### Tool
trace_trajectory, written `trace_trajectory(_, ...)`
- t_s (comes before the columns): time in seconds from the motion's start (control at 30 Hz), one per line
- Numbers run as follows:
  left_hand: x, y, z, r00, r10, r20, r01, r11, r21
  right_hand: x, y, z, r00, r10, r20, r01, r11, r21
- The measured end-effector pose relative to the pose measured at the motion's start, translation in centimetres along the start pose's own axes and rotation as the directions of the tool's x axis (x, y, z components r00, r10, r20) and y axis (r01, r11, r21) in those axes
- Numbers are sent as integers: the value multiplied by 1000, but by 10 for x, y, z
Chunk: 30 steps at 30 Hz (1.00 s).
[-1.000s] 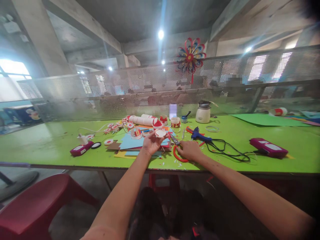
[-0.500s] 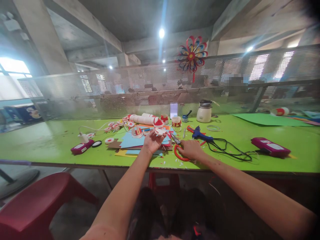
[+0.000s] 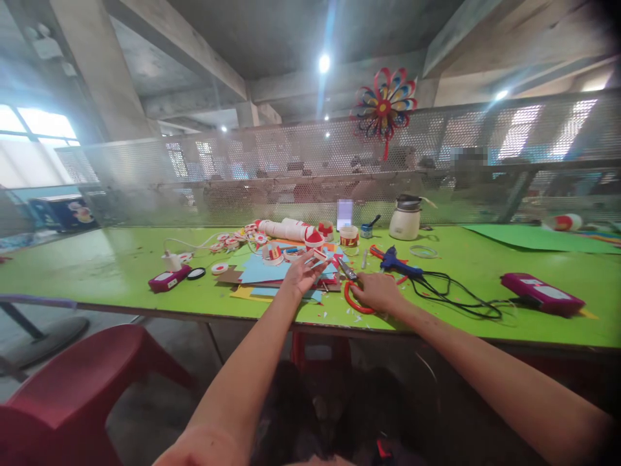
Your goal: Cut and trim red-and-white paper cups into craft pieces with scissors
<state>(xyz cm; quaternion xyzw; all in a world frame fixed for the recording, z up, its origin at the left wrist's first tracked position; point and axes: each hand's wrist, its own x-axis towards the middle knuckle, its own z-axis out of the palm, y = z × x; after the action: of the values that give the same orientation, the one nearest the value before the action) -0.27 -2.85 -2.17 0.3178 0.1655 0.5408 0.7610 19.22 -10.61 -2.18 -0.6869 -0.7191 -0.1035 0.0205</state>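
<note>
Over a stack of coloured paper (image 3: 264,273), my left hand (image 3: 299,278) holds a small white piece with red on it (image 3: 320,256) between thumb and fingers. Its exact kind is too small to make out. My right hand (image 3: 381,291) is closed around the orange-handled scissors (image 3: 347,269), whose metal blades point up and left toward the left hand. The blades look close together and apart from the white piece. Just behind the left hand are a red-and-white cup-like piece (image 3: 314,239) and white rolled tubes (image 3: 284,229).
A blue glue gun (image 3: 395,260) with black cable lies to the right, near a purple power box (image 3: 542,294). Another purple box (image 3: 167,278) is at left. A jug (image 3: 405,218) and a phone (image 3: 344,213) stand behind. Paper scraps lie along the front edge.
The white piece in my left hand has turned from a flat disc-like view to a narrower, more edge-on one. The scissors stay in my right hand. The whole view has shifted slightly.
</note>
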Motion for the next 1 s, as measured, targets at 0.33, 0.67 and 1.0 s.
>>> trace_trajectory(0.33, 3, -6, 4, 984, 172, -54, -152, 953, 263, -1, -2, -5, 999, -8, 31, 8, 1000, -16)
trace_trajectory(0.67, -43, 83, -50, 753, 648, -117, -440, 627, 642, 6, 3, 3, 1000, -11, 14, 11, 1000, -22)
trace_trajectory(1.0, -92, 124, -101, 573, 819, -21, -221, 179, 959, 9, 6, 9, 998, -45, -37, 46, 999, 28)
